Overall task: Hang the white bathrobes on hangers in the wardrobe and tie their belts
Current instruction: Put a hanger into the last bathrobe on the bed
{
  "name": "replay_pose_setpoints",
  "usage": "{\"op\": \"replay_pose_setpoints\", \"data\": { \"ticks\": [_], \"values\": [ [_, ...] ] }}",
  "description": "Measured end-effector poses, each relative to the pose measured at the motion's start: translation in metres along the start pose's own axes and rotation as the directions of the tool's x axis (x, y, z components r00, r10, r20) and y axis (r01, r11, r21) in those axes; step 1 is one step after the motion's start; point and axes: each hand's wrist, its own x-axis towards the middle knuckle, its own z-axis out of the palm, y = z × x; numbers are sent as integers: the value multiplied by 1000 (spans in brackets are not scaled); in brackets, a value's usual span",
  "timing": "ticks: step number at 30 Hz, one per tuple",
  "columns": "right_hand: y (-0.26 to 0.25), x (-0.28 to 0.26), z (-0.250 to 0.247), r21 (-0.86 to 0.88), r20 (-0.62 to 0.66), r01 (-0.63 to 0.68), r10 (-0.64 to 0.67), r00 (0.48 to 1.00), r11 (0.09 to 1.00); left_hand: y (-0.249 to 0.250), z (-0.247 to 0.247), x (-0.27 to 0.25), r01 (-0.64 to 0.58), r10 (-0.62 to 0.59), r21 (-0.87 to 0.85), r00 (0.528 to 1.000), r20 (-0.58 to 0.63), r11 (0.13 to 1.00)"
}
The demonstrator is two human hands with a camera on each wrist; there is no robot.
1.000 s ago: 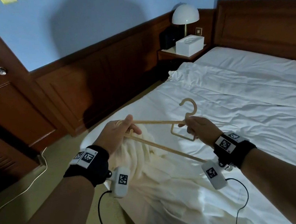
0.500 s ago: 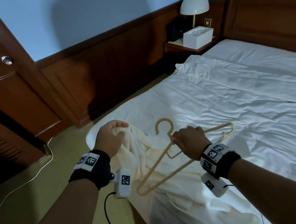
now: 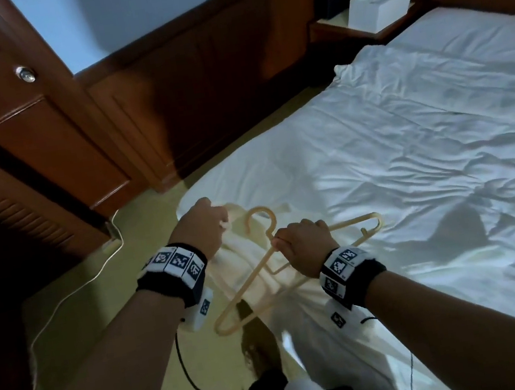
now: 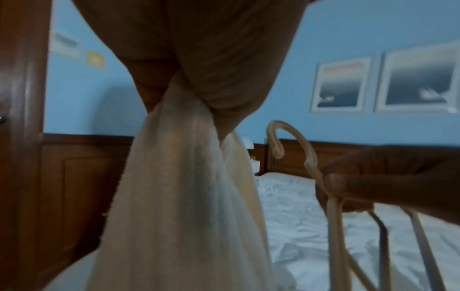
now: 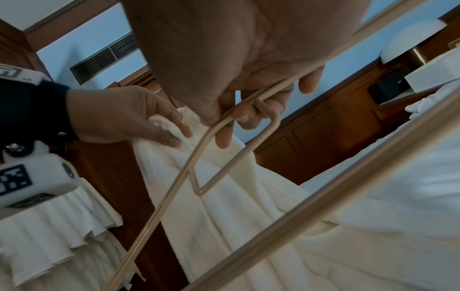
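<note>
A white terry-cloth bathrobe [image 3: 261, 261] hangs bunched from the person's left hand [image 3: 199, 228], whose fingers [image 5: 171, 135] and thumb are curled tight around a gathered fold of the cloth near its top edge; the rest of the robe falls in long folds beside the near corner of a bed with a crumpled white sheet [image 3: 410, 152]. Just to the right of the robe, the right hand [image 3: 303, 243] grips a cream plastic clothes hanger [image 3: 249, 283] at the base of its hook, fingers wrapped over the shoulder bars, with the hook pointing up and towards the left hand. The hanger is tilted, one arm sloping down in front of the robe and the other reaching out over the bed. Both wrists wear black bands with square black-and-white markers. Behind, a dark wooden door [image 3: 12, 107] and wooden wall panelling stand under a blue wall, and a white box [image 3: 380, 9] sits on a bedside table next to a lamp.
</note>
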Motion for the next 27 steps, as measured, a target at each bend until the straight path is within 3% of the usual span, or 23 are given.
{"op": "replay_pose_setpoints", "data": {
  "ticks": [3,6,9,15,18,24,27],
  "values": [
    [-14,26,6,47,5,-13,13,1000,999,-14,-8,13,34,-49,-111,989,-140,993],
    [-29,56,10,153,-2,-46,47,999,987,-27,-14,27,74,-151,-431,977,-148,899],
    [-48,85,15,292,1,-59,61,998,955,-41,-14,41,96,-216,-736,974,-69,670],
    [-70,127,23,417,-133,-28,91,987,909,-75,-21,68,216,-191,-941,967,169,261],
    [-82,142,32,456,-177,-5,97,979,890,-96,-18,82,200,-119,-943,977,174,265],
    [-102,159,47,490,-196,-10,122,973,872,-112,-13,102,147,-70,-901,989,130,409],
    [-108,163,51,525,-204,-38,169,964,851,-121,-15,107,290,-17,-924,955,295,248]
  ]
}}
